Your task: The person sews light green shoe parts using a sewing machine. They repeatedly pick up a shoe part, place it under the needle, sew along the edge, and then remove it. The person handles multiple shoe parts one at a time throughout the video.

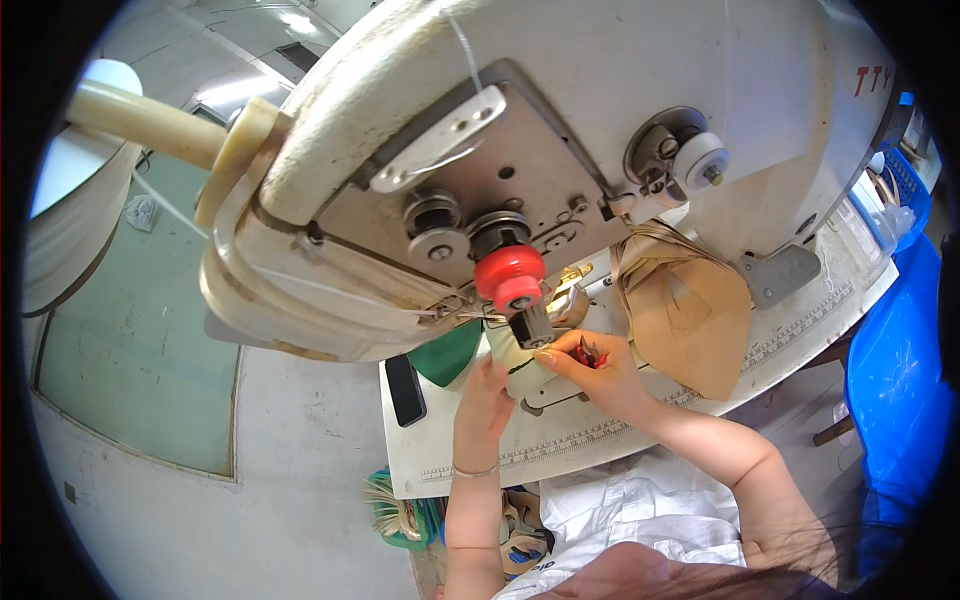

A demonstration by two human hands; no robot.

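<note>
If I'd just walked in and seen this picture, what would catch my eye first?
Probably the big white sewing machine looming across the upper middle, with a glossy red knob near the picture's centre. Just below that knob, the left hand and right hand work close together, the right gripping a small red-and-dark tool. A bright blue sheet hangs at the far right.

Your sewing machine's housing [350,130] wears glossy, scuffed cream paint; its face plate [540,150] is smooth metal, its red knob [510,270] shiny plastic. Your desk [415,455] looks smooth, the tan pieces [690,320] matt and leather-like, your shirt [640,500] creased cloth, the blue sheet [895,390] glossy plastic.
</note>
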